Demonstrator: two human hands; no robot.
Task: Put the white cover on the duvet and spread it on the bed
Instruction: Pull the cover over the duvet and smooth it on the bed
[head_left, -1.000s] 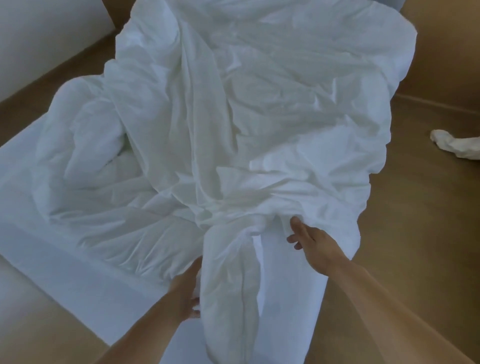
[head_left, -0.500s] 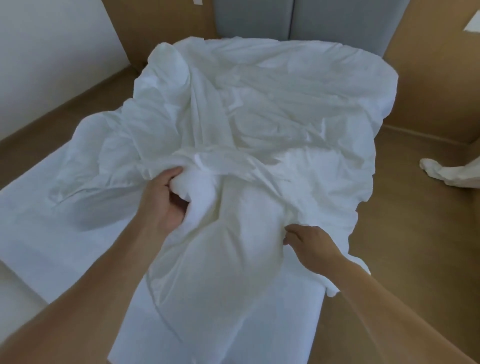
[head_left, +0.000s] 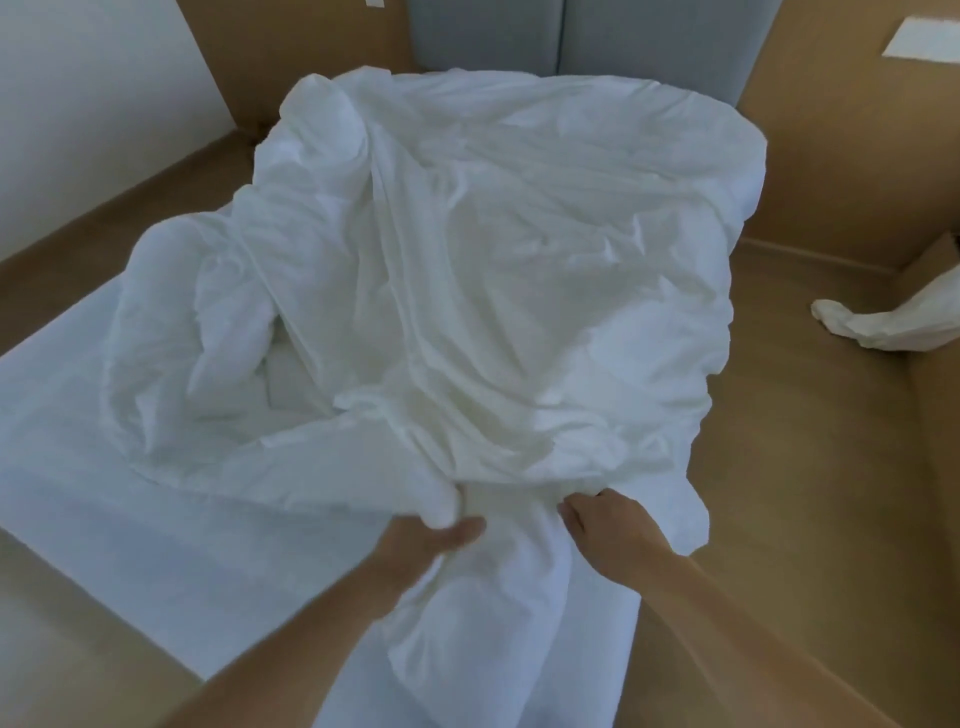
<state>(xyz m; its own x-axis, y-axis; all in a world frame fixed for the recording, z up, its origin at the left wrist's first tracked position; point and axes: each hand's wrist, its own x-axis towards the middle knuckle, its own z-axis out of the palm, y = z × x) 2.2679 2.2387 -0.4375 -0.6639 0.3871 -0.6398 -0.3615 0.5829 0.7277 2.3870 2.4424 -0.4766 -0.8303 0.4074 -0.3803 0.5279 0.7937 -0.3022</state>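
The bed (head_left: 130, 519) carries the rumpled white cover (head_left: 519, 286), heaped over most of it. At the cover's near edge the left hand (head_left: 431, 540) closes its grip round a bunched fold; the right hand (head_left: 608, 530), just beside, clutches the fabric too.

White cover (head_left: 519, 270) sprawls crumpled across the bed (head_left: 93, 467), deeply wrinkled, with its near edge gathered into a bunch at the foot. Puffy white duvet (head_left: 244, 332) lies heaped in folds on the left.
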